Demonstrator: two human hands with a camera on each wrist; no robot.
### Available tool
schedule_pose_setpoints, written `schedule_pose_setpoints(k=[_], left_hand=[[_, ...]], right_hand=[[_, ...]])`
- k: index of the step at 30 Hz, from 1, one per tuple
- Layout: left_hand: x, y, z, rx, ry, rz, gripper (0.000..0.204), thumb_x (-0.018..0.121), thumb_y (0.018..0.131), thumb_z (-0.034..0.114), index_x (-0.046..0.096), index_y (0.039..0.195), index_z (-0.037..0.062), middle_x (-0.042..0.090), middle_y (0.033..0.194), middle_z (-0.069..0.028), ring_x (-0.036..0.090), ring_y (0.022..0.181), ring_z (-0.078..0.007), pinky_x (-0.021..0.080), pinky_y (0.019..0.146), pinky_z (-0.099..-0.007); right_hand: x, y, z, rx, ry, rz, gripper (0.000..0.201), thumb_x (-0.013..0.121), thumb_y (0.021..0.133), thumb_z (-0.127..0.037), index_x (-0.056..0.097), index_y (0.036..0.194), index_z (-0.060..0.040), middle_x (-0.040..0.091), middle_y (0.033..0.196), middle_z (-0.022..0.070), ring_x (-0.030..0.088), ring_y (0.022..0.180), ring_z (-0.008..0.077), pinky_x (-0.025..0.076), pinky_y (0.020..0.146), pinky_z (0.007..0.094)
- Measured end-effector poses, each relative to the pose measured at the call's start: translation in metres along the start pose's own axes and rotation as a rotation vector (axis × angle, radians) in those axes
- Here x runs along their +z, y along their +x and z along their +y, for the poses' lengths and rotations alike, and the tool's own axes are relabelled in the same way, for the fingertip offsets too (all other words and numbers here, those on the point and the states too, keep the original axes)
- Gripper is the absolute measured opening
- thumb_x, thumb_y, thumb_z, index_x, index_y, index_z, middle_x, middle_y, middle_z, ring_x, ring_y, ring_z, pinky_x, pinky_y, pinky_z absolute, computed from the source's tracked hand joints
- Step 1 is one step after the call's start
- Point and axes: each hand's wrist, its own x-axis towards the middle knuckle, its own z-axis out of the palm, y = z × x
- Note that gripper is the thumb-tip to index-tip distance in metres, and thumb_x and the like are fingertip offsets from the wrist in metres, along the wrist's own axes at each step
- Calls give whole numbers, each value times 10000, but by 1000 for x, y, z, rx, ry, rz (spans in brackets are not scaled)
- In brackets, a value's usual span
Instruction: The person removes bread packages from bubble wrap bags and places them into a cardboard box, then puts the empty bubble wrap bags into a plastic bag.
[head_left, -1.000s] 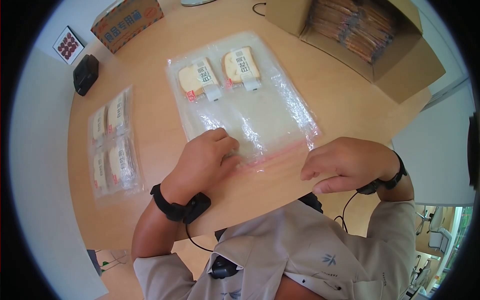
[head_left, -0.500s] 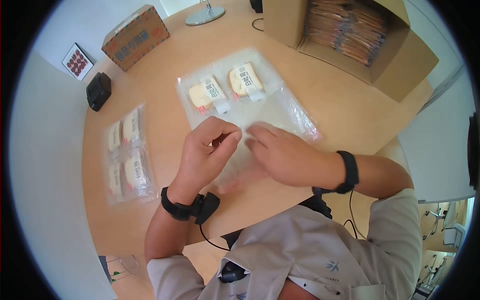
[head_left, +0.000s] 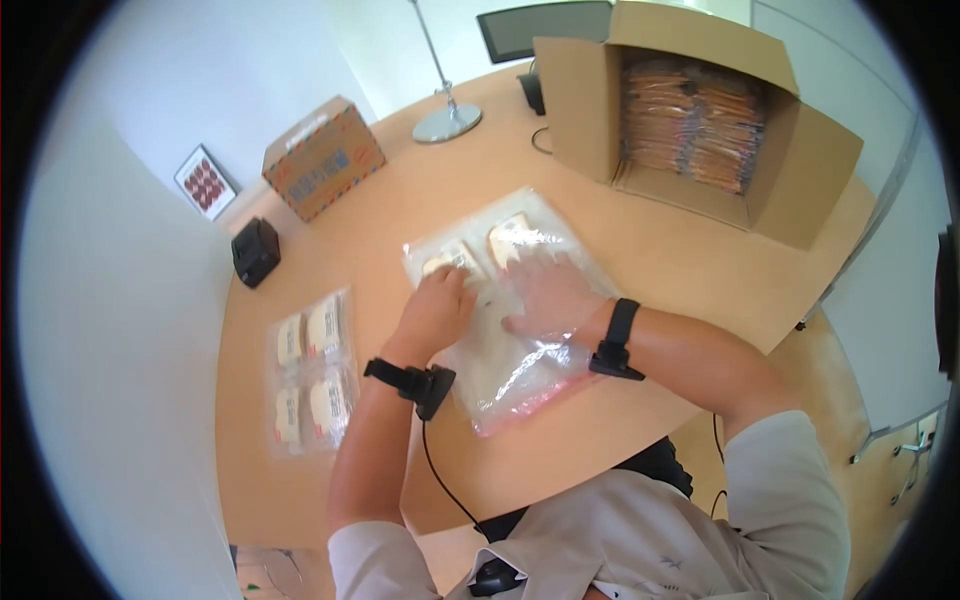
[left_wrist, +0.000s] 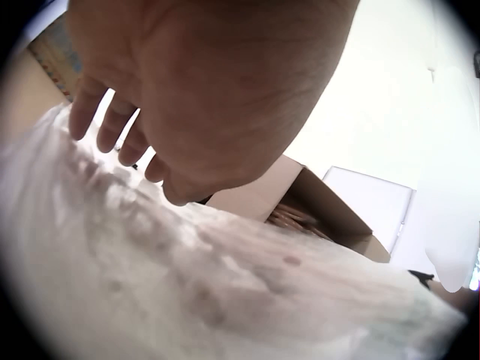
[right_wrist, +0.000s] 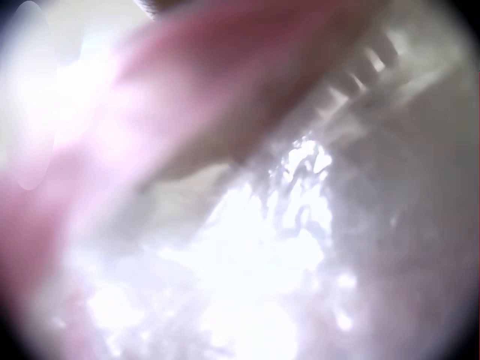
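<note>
A large clear plastic bag (head_left: 490,375) with a pink edge lies on the table in the head view. Two packaged bread slices, a left one (head_left: 452,256) and a right one (head_left: 512,236), show at its far end. The left hand (head_left: 437,312) touches the bag by the left slice, its fingers partly bent; in the left wrist view that hand (left_wrist: 202,90) has extended fingers over the film. Just below the right slice, the right hand (head_left: 555,295) lies with fingers spread, seemingly under clear film. Blurred film (right_wrist: 262,247) and pink edge fill the right wrist view.
Several packed slices (head_left: 326,325) lie in clear plastic on the left. An open carton (head_left: 790,190) of wrapped items stands back right. Behind are a printed box (head_left: 335,165), a lamp base (head_left: 447,123), a screen (head_left: 545,32) and a black device (head_left: 256,252).
Both hands have moved away from the body, up to the slices. The right hand crossed to the bag and spread its fingers. The head view has tilted up, showing more of the background.
</note>
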Motion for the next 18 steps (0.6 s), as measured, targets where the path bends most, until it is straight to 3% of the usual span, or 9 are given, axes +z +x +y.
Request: schedule_pose_setpoints(k=[1,2,5,7,9,13,14,16,18], left_hand=[[6,-1,-2,-58,0,-68,326,602,930,190,636,1210,27,631,1244,-198,585,1160,-408,495,974,-480],[10,-3,-1,-113,-3,-140,331,600,925,201,638,1206,29,630,1260,-195,585,1166,-407,492,983,-484],[17,-6,-1,-119,-8,-76,337,615,912,209,643,1199,35,628,1284,-186,586,1176,-404,490,990,-481],[15,-7,-2,-98,-32,-83,349,621,906,213,643,1206,35,628,1287,-183,585,1180,-402,490,992,-477],[14,-8,-3,-91,-57,-79,361,628,900,216,643,1212,35,628,1290,-180,584,1184,-399,491,994,-474],[16,-9,-7,-155,-95,-88,403,649,886,221,638,1243,34,620,1308,-186,578,1196,-395,486,1003,-472],[16,-10,-7,-144,-91,-95,418,656,881,221,634,1252,31,615,1318,-189,573,1204,-394,485,1006,-470],[15,-9,-5,-152,-103,-108,422,661,877,223,634,1249,26,609,1326,-191,565,1213,-395,483,1008,-472],[12,-8,-3,-162,-107,-133,445,694,854,198,622,1252,12,592,1341,-209,551,1222,-392,486,1008,-451]], right_hand=[[-3,2,3,36,133,-124,714,696,828,-480,553,1322,14,504,1381,282,465,1313,403,360,1086,503],[-5,0,2,62,133,-103,714,696,828,-480,553,1322,14,504,1381,282,465,1313,403,360,1086,503],[-6,-24,3,58,116,-120,677,686,836,-482,583,1264,33,558,1310,275,493,1272,407,381,1056,487],[-10,-60,3,-180,15,-15,610,671,873,-458,593,1217,39,622,1196,204,542,1182,362,405,987,456],[-18,-105,-4,-253,-134,-67,641,694,852,-456,581,1222,56,596,1201,204,531,1141,342,408,966,447],[-43,-194,10,-514,189,38,574,720,816,-361,601,1230,19,592,1206,189,539,1181,344,428,991,467],[-42,-209,19,-502,188,25,574,720,816,-361,601,1230,19,592,1206,189,539,1181,344,428,991,467],[-41,-231,35,-647,57,103,441,703,870,-284,624,1217,-23,614,1228,144,561,1199,326,450,1000,460],[-46,-246,42,-545,125,52,392,696,890,-237,630,1216,-30,623,1208,135,590,1147,313,479,963,444]])
